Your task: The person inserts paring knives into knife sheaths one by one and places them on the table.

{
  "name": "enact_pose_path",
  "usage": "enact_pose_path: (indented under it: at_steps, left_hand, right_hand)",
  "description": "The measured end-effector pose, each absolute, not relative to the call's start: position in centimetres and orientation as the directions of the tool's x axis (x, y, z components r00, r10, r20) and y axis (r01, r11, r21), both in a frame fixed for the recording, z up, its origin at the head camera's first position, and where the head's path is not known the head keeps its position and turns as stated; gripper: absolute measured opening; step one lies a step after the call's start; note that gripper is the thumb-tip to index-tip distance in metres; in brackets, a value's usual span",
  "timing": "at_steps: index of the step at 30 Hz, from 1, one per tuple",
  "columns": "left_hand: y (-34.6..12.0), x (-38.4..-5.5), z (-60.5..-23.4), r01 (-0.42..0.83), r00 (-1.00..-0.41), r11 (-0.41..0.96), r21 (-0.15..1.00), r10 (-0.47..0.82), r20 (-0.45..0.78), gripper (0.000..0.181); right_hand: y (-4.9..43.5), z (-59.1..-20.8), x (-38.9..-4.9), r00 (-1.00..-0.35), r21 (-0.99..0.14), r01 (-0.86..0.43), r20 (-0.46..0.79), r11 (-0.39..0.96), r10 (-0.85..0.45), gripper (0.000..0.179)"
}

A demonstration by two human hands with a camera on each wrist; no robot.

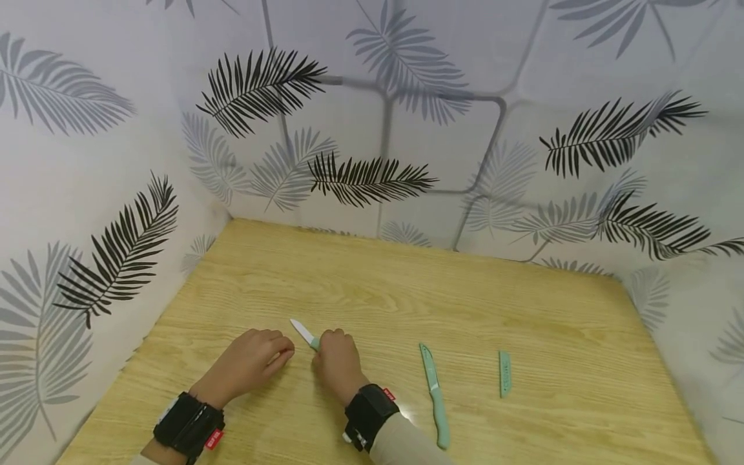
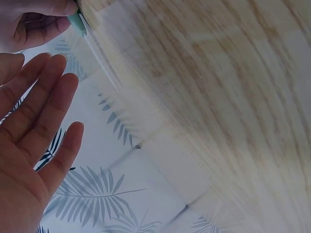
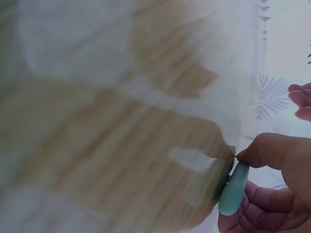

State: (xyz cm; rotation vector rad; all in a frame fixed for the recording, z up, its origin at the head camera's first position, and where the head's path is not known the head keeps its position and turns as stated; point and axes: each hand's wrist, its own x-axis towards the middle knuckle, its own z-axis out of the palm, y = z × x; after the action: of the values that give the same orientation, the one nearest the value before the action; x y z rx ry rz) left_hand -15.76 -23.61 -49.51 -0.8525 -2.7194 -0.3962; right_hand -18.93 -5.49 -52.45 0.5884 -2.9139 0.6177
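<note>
My right hand [image 1: 339,365] grips a small paring knife [image 1: 301,330] by its pale green handle. The white blade is bare and points away to the upper left, low over the wooden table. In the right wrist view, the thumb and fingers pinch the green handle [image 3: 233,191]. Just left of the knife is my left hand [image 1: 256,361], its fingers loosely bent and holding nothing, as the left wrist view also shows. Right of the right forearm lies a second green knife [image 1: 436,403] with a green sheath over its blade. Farther right a separate green blade sheath [image 1: 505,374] lies flat.
The wood-grain table [image 1: 372,284] meets a leaf-patterned cloth [image 1: 349,129] at the back and both sides. Both wrists wear black bands [image 1: 188,426]. A patch of light shines on the tabletop beside the right wrist.
</note>
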Motion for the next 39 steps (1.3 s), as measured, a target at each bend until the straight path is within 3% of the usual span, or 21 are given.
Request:
enact_pose_path:
  at_steps: [10, 22, 31, 39]
  left_hand:
    - [-23.2, -15.7, -49.8, 0.589, -0.789, 0.788, 0.176, 0.515, 0.336, 0.005]
    - [-22.7, -15.9, -50.0, 0.596, -0.792, 0.775, 0.211, 0.524, 0.314, 0.005]
    - [-22.0, -16.3, -49.5, 0.598, -0.791, 0.774, 0.208, 0.529, 0.306, 0.004]
    - [-21.6, -16.4, -49.4, 0.592, -0.799, 0.778, 0.209, 0.532, 0.281, 0.005]
  right_hand:
    - [-4.4, -52.9, -19.1, -0.901, -0.367, -0.430, 0.235, 0.825, -0.365, 0.020]
    - [-2.9, -49.6, -18.8, -0.912, -0.445, -0.407, 0.242, 0.798, -0.330, 0.033]
    - [-2.2, -46.3, -18.1, -0.898, -0.506, -0.429, 0.329, 0.748, -0.292, 0.009]
    - [-1.1, -43.9, -16.8, -0.919, -0.594, -0.386, 0.309, 0.706, -0.243, 0.006]
